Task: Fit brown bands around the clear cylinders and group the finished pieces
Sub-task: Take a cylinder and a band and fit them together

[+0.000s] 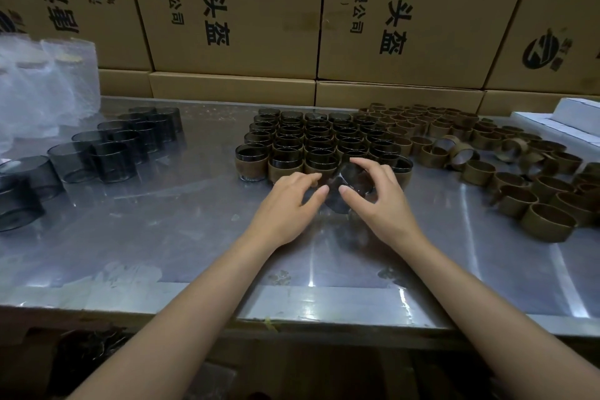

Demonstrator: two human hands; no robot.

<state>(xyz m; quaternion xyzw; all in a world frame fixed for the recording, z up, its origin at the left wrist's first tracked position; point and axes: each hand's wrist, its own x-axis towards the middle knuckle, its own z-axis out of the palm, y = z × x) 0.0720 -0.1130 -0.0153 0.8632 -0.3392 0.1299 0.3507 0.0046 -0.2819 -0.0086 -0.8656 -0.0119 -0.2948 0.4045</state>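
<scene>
A clear smoky cylinder [349, 187] lies tilted between my two hands at the table's middle, just in front of the banded group. My right hand [380, 195] grips it, thumb on its near side and fingers curled over the top. My left hand [289, 201] touches its left side with thumb and fingertips. Finished cylinders with brown bands [308, 143] stand in tight rows behind my hands. Loose brown bands [519, 178] lie spread across the right. Bare clear cylinders [107, 153] stand in rows at the left.
The metal table [162, 237] has a bare stretch in front of my hands. Cardboard boxes [233, 10] form a wall along the back. Plastic bags [42, 81] stand at the far left, and a white box [565, 120] sits at the far right.
</scene>
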